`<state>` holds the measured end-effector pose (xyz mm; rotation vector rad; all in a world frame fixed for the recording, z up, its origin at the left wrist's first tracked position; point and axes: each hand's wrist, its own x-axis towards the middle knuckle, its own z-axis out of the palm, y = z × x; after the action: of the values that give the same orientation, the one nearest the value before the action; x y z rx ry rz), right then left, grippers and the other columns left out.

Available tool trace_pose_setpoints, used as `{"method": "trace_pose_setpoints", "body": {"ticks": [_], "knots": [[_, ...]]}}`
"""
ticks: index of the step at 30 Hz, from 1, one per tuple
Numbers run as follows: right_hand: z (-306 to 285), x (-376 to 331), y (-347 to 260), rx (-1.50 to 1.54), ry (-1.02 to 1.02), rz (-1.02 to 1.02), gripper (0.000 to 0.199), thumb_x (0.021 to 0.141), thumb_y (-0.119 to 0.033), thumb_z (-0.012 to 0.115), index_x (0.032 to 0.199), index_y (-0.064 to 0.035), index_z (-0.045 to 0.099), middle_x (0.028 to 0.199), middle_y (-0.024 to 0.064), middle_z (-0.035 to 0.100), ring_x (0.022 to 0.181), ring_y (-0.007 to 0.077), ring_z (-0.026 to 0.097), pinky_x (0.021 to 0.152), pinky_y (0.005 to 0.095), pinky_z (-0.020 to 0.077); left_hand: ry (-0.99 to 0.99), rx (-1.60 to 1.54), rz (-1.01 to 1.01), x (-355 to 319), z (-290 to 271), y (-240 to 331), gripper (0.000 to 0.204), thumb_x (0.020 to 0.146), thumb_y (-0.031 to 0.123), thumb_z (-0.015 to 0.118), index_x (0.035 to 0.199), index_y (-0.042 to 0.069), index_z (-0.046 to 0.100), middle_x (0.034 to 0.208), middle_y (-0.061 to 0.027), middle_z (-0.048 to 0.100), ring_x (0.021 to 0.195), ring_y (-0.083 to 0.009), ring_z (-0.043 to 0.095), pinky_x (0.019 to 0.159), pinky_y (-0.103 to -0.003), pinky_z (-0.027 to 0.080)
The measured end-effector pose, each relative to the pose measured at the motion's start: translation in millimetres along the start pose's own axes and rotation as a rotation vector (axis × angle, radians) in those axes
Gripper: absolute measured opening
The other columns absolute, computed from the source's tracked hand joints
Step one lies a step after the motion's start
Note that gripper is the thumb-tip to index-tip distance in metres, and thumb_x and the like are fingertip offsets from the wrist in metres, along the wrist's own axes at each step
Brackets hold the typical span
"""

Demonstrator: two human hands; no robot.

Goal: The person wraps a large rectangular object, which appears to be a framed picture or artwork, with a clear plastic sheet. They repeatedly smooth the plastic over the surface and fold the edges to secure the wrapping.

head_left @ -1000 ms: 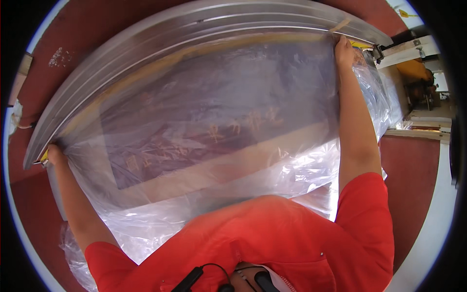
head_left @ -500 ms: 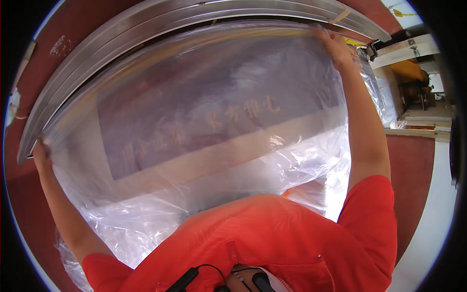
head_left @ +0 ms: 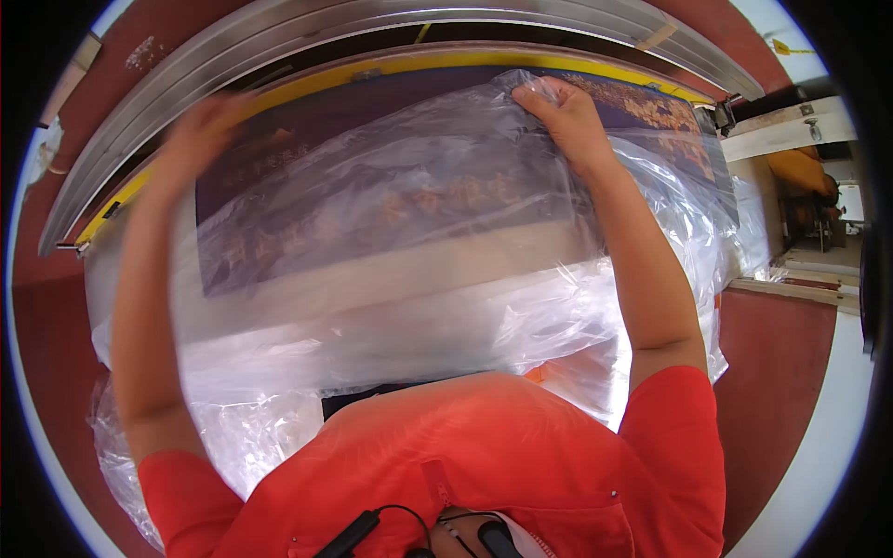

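A clear plastic sheet (head_left: 409, 167) lies wrinkled over a dark panel (head_left: 642, 107) with gold markings, set on a pale surface. My right hand (head_left: 569, 119) pinches the sheet's far edge, thumb and fingers closed on it, a bit right of the middle. To its right, the panel's gold pattern shows with no gathered plastic over it. My left hand (head_left: 200, 135), smeared by motion, is at the far left near the yellow strip (head_left: 326, 79) along the panel's far edge. Whether its fingers hold any plastic cannot be made out.
A long silver metal rail (head_left: 446, 17) curves across the far side, beyond the yellow strip. More crumpled plastic (head_left: 251, 432) hangs at the near side, close to my body. Red floor (head_left: 772, 372) shows at the right, and a white beam (head_left: 791, 130) stands at the far right.
Both hands have come inward from the panel's far corners, the right hand leftward with the sheet's edge. The far edge of the sheet has drawn back, exposing the yellow strip and gold pattern.
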<state>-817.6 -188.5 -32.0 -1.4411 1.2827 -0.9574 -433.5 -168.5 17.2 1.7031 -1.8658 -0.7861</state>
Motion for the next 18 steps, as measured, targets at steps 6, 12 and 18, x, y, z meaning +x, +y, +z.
{"method": "trace_pose_setpoints", "body": {"ticks": [6,12,18], "knots": [[6.1,2.3,-4.3,0.038,-0.067,-0.136,0.014,0.073,-0.017,0.059,0.077,-0.0041,0.055,0.071,-0.0024,0.054,0.062,0.0042,0.046,0.059,0.0189,0.0375,-0.2,-0.597,0.03,56.6,184.6,121.0,0.031,0.076,0.03,0.056,0.078,-0.001,0.056,0.066,-0.0024,0.053,0.062,-0.0093,0.046,0.057,-0.022,0.038],[4.2,-21.4,-13.3,-0.611,-0.219,-0.404,0.016,0.072,-0.024,0.06,0.07,-0.0097,0.053,0.058,0.0003,0.05,0.052,0.01,0.046,0.05,0.0235,0.0362,-0.224,-0.506,0.068,-17.5,97.1,48.0,0.015,0.074,0.021,0.056,0.071,0.007,0.053,0.061,0.0054,0.04,0.055,-0.0038,0.034,0.047,-0.019,0.027],[49.0,-59.0,-50.2,-0.737,-0.402,-0.385,0.02,0.068,-0.031,0.055,0.071,-0.0108,0.055,0.062,0.0098,0.055,0.061,0.0295,0.053,0.055,0.0368,0.0411,0.206,-0.244,-0.385,-208.9,-120.8,-195.2,0.008,0.079,0.012,0.05,0.074,0.007,0.049,0.069,0.0051,0.039,0.063,-0.004,0.035,0.055,-0.018,0.029]]}}
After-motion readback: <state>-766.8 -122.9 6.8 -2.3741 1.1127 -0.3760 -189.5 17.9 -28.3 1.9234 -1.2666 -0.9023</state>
